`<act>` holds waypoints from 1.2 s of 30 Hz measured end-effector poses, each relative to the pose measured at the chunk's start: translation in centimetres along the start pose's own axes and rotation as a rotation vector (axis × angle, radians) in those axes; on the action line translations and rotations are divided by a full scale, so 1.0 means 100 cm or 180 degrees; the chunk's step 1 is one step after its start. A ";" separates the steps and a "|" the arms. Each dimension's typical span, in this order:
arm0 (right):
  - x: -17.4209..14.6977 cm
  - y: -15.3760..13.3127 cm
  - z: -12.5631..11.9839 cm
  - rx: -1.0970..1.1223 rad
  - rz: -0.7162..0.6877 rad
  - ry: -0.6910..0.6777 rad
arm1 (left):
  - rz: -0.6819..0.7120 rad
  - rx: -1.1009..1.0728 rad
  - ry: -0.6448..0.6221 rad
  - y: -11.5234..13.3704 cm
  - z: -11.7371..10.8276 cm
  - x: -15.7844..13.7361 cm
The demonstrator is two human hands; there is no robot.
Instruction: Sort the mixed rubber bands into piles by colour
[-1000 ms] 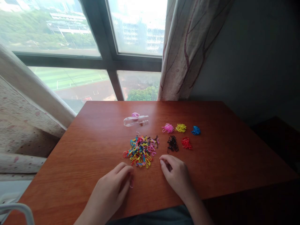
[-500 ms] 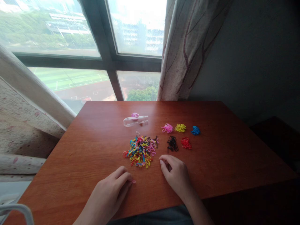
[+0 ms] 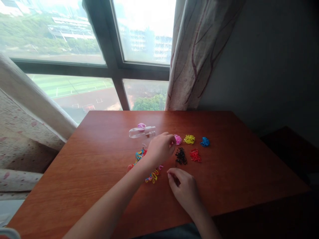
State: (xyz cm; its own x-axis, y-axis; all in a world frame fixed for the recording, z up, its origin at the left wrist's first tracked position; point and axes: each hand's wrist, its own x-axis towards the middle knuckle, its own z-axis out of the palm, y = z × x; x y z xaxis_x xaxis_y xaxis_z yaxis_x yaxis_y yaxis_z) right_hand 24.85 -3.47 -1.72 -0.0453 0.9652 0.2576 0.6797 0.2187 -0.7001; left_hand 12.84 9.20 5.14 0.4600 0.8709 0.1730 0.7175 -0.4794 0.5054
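Note:
My left hand [image 3: 161, 149] reaches over the mixed pile of small coloured rubber bands [image 3: 155, 176] and hides much of it. Its fingers are pinched at the left edge of the pink rubber band pile [image 3: 177, 139], on a pink rubber band that is barely visible. Nearer the table's front, my right hand [image 3: 183, 184] rests with thumb and forefinger together; whatever is between them, if anything, cannot be made out. Beyond it lie black bands [image 3: 180, 156] and red bands [image 3: 195, 155], with yellow bands [image 3: 189, 139] and blue bands [image 3: 205, 141] behind.
A clear plastic container [image 3: 136, 132] with a pink piece on it lies toward the back of the wooden table [image 3: 99, 159]. One pale band [image 3: 144, 144] is apart from the mixed pile. Behind the table are a window [image 3: 113, 69] and curtains [image 3: 191, 56].
My left hand has moved forward and right, from the front of the table across the mixed pile to the pink pile. My right hand has hardly moved. The view has shifted slightly.

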 end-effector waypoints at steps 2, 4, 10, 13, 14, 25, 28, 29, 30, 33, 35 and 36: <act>0.000 0.000 0.001 0.0008 -0.0020 0.0036 | -0.0009 0.0089 -0.0023 -0.002 0.012 0.020; 0.000 0.001 0.001 0.0008 -0.0037 0.0044 | -0.0054 0.0155 -0.0041 -0.005 0.023 0.034; -0.001 0.001 0.001 -0.0015 -0.0039 0.0044 | -0.0152 0.0154 -0.0062 -0.011 0.038 0.045; -0.001 0.002 0.002 -0.0009 -0.0019 0.0025 | -0.0127 0.0029 0.0029 -0.011 0.029 0.040; -0.001 0.002 0.002 0.0002 -0.0009 0.0011 | -0.0110 -0.0026 0.0068 -0.011 0.024 0.037; -0.002 -0.002 0.000 -0.0049 0.0018 -0.0160 | -0.0451 -0.0876 0.0686 -0.034 -0.026 -0.082; -0.001 -0.009 0.004 0.0018 -0.0010 -0.0208 | -0.0661 -0.1046 0.0737 -0.040 -0.022 -0.118; 0.000 -0.013 0.006 0.0055 -0.0037 -0.0243 | -0.0704 -0.1075 0.0761 -0.041 -0.021 -0.126; 0.001 -0.017 0.009 0.0083 -0.0084 -0.0295 | -0.0742 -0.1097 0.0795 -0.043 -0.019 -0.133; 0.004 -0.032 0.018 -0.0002 -0.0281 -0.0462 | -0.0818 -0.1126 0.0878 -0.048 -0.015 -0.145; 0.006 -0.039 0.023 -0.0166 -0.0359 -0.0545 | -0.0836 -0.1123 0.0909 -0.050 -0.012 -0.149; 0.007 -0.042 0.025 -0.0247 -0.0379 -0.0575 | -0.0838 -0.1127 0.0920 -0.051 -0.010 -0.150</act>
State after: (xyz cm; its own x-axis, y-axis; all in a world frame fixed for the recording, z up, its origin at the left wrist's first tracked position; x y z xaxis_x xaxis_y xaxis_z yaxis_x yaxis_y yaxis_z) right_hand 20.13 -3.36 -0.27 -0.2541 0.9448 0.2070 0.7157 0.3277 -0.6168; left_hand 1.71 -1.28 0.83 0.0891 0.9752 0.2024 0.5455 -0.2178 0.8093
